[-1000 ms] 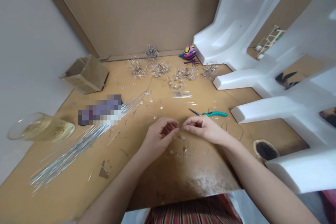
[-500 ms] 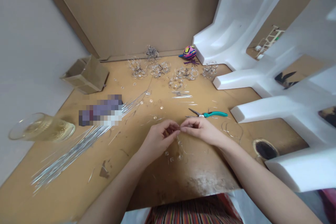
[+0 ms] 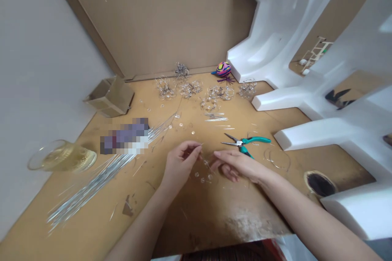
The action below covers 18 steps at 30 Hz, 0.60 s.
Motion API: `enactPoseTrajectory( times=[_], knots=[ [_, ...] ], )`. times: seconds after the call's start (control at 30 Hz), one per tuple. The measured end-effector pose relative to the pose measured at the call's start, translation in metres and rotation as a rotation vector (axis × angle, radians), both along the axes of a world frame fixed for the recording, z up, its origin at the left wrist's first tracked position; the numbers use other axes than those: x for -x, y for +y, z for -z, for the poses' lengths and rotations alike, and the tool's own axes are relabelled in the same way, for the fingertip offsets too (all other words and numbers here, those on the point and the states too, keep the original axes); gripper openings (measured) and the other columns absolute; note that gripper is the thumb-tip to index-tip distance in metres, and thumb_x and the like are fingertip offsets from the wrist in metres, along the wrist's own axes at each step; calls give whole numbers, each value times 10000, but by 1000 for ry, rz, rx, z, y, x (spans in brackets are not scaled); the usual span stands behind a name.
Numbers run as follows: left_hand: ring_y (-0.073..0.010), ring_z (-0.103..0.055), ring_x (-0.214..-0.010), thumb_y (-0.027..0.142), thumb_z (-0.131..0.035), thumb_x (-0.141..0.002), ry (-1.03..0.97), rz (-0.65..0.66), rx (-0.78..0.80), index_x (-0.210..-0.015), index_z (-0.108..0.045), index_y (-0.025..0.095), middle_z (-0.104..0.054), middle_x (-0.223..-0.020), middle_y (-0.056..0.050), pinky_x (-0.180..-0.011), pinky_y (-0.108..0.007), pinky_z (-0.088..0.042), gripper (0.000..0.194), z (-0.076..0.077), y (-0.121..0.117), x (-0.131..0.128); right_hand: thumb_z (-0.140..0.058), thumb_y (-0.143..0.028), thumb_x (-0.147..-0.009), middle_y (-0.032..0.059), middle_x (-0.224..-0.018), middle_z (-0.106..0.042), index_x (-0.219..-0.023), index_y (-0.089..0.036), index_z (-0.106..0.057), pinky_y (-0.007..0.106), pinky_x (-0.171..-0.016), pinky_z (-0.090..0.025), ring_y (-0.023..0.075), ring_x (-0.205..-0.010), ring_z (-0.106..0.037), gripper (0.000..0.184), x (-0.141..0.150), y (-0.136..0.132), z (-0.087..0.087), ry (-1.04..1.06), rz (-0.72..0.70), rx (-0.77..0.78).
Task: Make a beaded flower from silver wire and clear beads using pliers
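My left hand [image 3: 183, 161] pinches a thin wire between thumb and forefinger, its tip poking up above them. Small clear beads [image 3: 206, 164] hang on the wire below the pinch. Just to the right is my right hand [image 3: 231, 165], thumb and fingers apart and loosely curled; its fingertips are close to the hanging beads, and I cannot tell whether they touch. A few loose clear beads [image 3: 202, 180] lie on the table beneath. Beyond my right hand lie needle-nose pliers [image 3: 239, 143] with teal handles, jaws spread, one handle partly hidden by the hand.
Bead-and-wire pieces [image 3: 190, 87] sit along the back beside a colourful ornament [image 3: 223, 69]. Long wires [image 3: 92, 189] lie left, near a glass of yellowish liquid [image 3: 65, 155] and a cardboard box [image 3: 112, 97]. White structure legs [image 3: 300, 134] and a dark-filled round container [image 3: 320, 183] stand right.
My hands were together, fingertips meeting at the wire. Now my right hand has drawn away to the right and lower, its fingers spread. The left still pinches the wire. The view has shifted slightly.
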<state>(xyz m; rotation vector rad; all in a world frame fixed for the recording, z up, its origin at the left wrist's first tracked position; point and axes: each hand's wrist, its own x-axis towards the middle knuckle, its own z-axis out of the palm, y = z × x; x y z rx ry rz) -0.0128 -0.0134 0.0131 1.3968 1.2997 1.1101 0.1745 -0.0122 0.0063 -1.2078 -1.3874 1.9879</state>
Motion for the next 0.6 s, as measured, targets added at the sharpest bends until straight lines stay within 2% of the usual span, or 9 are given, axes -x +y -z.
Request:
enactPoseTrajectory(
  times=[0.1,0.23,0.3,0.37,0.47,0.6],
  knots=[
    [-114,-593,-592,334,-608,-743,-67,-44,5,-804,-598,167,-622,-648,9,-590,-229,-481,178,-1,1,0,-533,-505,-785,83,-831,-681,-899,-138,-567,191,-307,-189,38,-344,-412,386,8,-5,4,155,-14,182],
    [-114,-598,-596,330,-597,-751,-61,-61,-2,-806,-592,170,-619,-643,10,-596,-233,-492,169,-4,0,1,-658,-307,-720,77,-854,-666,-927,-126,-619,182,-363,-194,8,-397,-351,277,11,-5,4,305,6,233],
    [-116,-599,-600,335,-585,-761,-39,-69,-23,-806,-588,173,-622,-651,8,-600,-237,-496,168,-4,0,1,-691,-240,-675,63,-862,-654,-948,-137,-636,185,-382,-191,3,-416,-324,297,10,-4,3,321,25,274],
    [-119,-604,-609,338,-576,-767,-16,-73,-38,-812,-587,175,-628,-661,4,-606,-239,-497,169,-5,-1,1,-713,-211,-642,26,-774,-632,-949,-149,-643,189,-393,-178,7,-422,-313,322,9,-4,2,318,53,305],
    [-125,-613,-616,339,-578,-763,-3,-74,-35,-813,-589,175,-636,-661,5,-613,-242,-497,171,-4,-1,1,-736,-205,-606,-33,-627,-559,-932,-162,-641,190,-400,-164,18,-427,-325,342,9,-5,4,272,84,285],
    [-126,-622,-622,333,-588,-755,-28,-71,-27,-801,-586,175,-642,-692,1,-621,-245,-500,164,-3,0,0,-749,-231,-575,-26,-706,-567,-863,-164,-624,181,-423,-251,43,-516,-412,321,13,-8,7,137,93,127]
  ],
)
